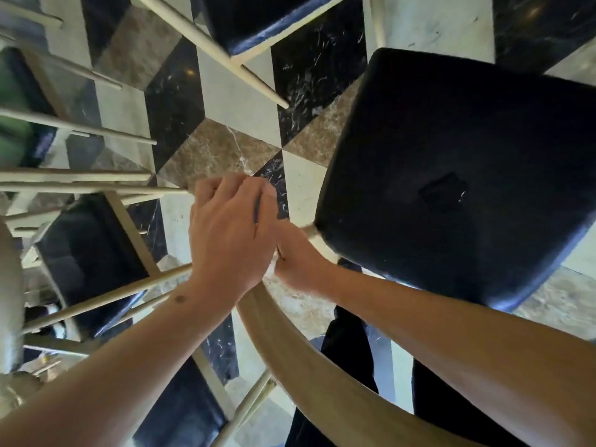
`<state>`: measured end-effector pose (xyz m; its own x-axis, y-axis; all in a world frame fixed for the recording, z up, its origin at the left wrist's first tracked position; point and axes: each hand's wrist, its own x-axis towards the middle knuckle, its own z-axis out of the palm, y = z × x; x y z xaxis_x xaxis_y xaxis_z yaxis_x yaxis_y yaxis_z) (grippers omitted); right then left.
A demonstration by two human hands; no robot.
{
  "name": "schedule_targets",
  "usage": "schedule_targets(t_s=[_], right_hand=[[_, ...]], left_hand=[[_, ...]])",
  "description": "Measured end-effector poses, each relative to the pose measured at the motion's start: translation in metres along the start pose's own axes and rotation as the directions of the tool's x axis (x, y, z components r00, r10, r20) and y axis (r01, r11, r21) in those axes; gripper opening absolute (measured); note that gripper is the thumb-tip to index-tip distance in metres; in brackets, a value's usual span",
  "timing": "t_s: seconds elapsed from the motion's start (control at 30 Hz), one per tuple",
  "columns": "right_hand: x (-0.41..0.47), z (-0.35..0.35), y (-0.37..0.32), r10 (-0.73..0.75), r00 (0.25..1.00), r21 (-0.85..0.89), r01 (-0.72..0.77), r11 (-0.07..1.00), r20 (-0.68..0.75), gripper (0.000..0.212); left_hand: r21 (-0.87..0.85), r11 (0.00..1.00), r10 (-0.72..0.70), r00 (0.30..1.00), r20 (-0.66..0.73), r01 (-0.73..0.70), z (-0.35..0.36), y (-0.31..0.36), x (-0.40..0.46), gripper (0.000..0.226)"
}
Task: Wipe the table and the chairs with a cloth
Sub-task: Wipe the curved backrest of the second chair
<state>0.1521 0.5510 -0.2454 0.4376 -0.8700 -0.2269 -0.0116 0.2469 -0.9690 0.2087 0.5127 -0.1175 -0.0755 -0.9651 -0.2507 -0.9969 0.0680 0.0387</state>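
Black upholstery fills the view just to the right of my two hands: the seat (451, 175) of the chair I am standing over, its pale wooden back rail (309, 359) curving up from below and passing under both wrists. My left hand (230, 233) sits on top, knuckles up, fingers curled tightly downward, so this grip is closed over something I can only partly see; a sliver of white cloth (270, 188) shows beyond its fingertips. My right hand (298, 261) is tucked directly beneath and to the right of the left, touching it, fingers curled inward at the top end of the rail, close to the near-left corner of the seat. A small fold of the same white shows at the seam between the two hands, so the cloth lies bunched between them against the chair frame. Whether the right grip is closed on the cloth, on the rail, or on both, I cannot tell, since the left hand covers most of it. Well to the left of my grips, other chairs (93, 253) with dark seats and pale spindle legs crowd together, some blurred. Another dark seat (258, 24) stands ahead, beyond the hands. Under everything lies the floor (222, 150), a marble pattern of black, brown and off-white lozenges. My dark trouser legs (348, 356) show below the right forearm.
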Motion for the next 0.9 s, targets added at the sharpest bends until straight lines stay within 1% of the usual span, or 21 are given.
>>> schedule_targets(t_s=[0.03, 0.1, 0.17, 0.2, 0.23, 0.27, 0.3, 0.33, 0.4, 0.43, 0.47, 0.53, 0.6, 0.63, 0.67, 0.7, 0.77, 0.8, 0.83, 0.9], right_hand=[[-0.004, 0.000, -0.006, -0.055, 0.998, 0.013, 0.055, 0.998, 0.002, 0.033], [-0.012, 0.001, -0.007, -0.158, 0.986, 0.005, 0.159, 0.987, -0.049, 0.034], [-0.011, 0.004, 0.008, -0.239, 0.967, -0.012, 0.239, 0.971, -0.091, 0.041], [-0.009, 0.005, 0.023, -0.238, 0.965, -0.032, 0.236, 0.971, -0.109, 0.046], [-0.005, 0.004, 0.042, -0.191, 0.972, -0.049, 0.186, 0.981, -0.139, 0.056], [-0.001, -0.001, 0.061, -0.111, 0.981, -0.055, 0.103, 0.993, -0.158, 0.069], [0.002, -0.007, 0.080, -0.010, 0.989, -0.050, 0.003, 0.999, -0.150, 0.076], [0.005, -0.012, 0.095, 0.058, 0.989, -0.072, -0.068, 0.995, -0.135, 0.074], [0.010, -0.017, 0.102, 0.083, 0.984, -0.148, -0.106, 0.983, -0.156, 0.052], [0.012, -0.014, 0.096, 0.085, 0.980, -0.115, -0.107, 0.988, -0.183, 0.039], [0.013, -0.009, 0.083, 0.077, 0.976, -0.082, -0.095, 0.992, -0.205, 0.032], [0.006, 0.002, 0.052, 0.028, 0.972, -0.053, -0.042, 0.998, -0.234, 0.033], [-0.002, 0.007, 0.020, -0.046, 0.986, 0.069, 0.058, 0.996, -0.163, 0.035], [-0.005, 0.007, 0.005, -0.110, 0.987, 0.144, 0.126, 0.981, -0.115, 0.034], [-0.008, 0.009, -0.004, -0.176, 0.981, 0.175, 0.187, 0.967, -0.077, 0.034], [-0.008, 0.008, -0.010, -0.240, 0.969, 0.181, 0.245, 0.952, -0.050, 0.036], [-0.005, 0.004, -0.003, -0.305, 0.952, 0.118, 0.307, 0.944, -0.034, 0.043], [-0.001, 0.000, 0.007, -0.315, 0.949, 0.075, 0.315, 0.946, -0.020, 0.044], [0.002, -0.001, 0.024, -0.276, 0.961, 0.036, 0.276, 0.961, 0.002, 0.043], [0.008, -0.014, 0.047, -0.112, 0.993, -0.053, 0.110, 0.992, -0.024, 0.044]], left_hand=[[-0.008, 1.000, 0.002, 1.000, 0.005, -0.002, -0.001, 0.001, -0.001, 0.034], [-0.023, 1.000, 0.010, 1.000, -0.001, -0.010, -0.001, 0.001, -0.001, 0.038], [-0.048, 0.999, 0.020, 0.999, -0.037, -0.022, 0.000, -0.001, 0.002, 0.039], [-0.057, 0.998, 0.038, 0.998, -0.052, -0.041, 0.001, -0.002, 0.004, 0.039], [-0.059, 0.996, 0.058, 0.996, -0.062, -0.061, 0.003, -0.004, 0.005, 0.038], [-0.057, 0.996, 0.071, 0.995, -0.069, -0.075, 0.004, -0.005, 0.006, 0.037], [-0.056, 0.996, 0.071, 0.995, -0.069, -0.075, 0.005, -0.006, 0.006, 0.037], [-0.051, 0.996, 0.066, 0.996, -0.065, -0.069, 0.007, -0.006, 0.005, 0.037], [-0.047, 0.998, 0.049, 0.997, -0.060, -0.052, 0.009, -0.004, 0.004, 0.036], [-0.040, 0.998, 0.041, 0.998, -0.047, -0.043, 0.008, -0.004, 0.004, 0.036], [-0.030, 0.999, 0.031, 0.999, -0.027, -0.032, 0.006, -0.004, 0.003, 0.037], [-0.015, 0.999, 0.029, 0.999, 0.012, -0.029, 0.002, -0.002, 0.003, 0.039], [-0.028, 1.000, 0.014, 1.000, 0.019, -0.014, -0.001, 0.001, 0.002, 0.038], [-0.045, 0.999, 0.004, 1.000, 0.014, -0.003, -0.003, 0.003, 0.001, 0.037], [-0.062, 0.998, -0.002, 1.000, 0.000, 0.002, -0.006, 0.005, 0.000, 0.035], [-0.082, 0.997, -0.002, 1.000, -0.020, 0.000, -0.007, 0.007, -0.001, 0.034], [-0.112, 0.994, -0.001, 0.999, -0.051, -0.005, -0.005, 0.007, -0.002, 0.034], [-0.115, 0.993, 0.003, 0.998, -0.057, -0.009, -0.005, 0.006, 0.000, 0.035], [-0.106, 0.994, 0.009, 0.998, -0.059, -0.015, -0.001, 0.001, 0.000, 0.035], [-0.077, 0.995, 0.056, 0.997, -0.046, -0.059, 0.002, -0.003, 0.004, 0.037]])
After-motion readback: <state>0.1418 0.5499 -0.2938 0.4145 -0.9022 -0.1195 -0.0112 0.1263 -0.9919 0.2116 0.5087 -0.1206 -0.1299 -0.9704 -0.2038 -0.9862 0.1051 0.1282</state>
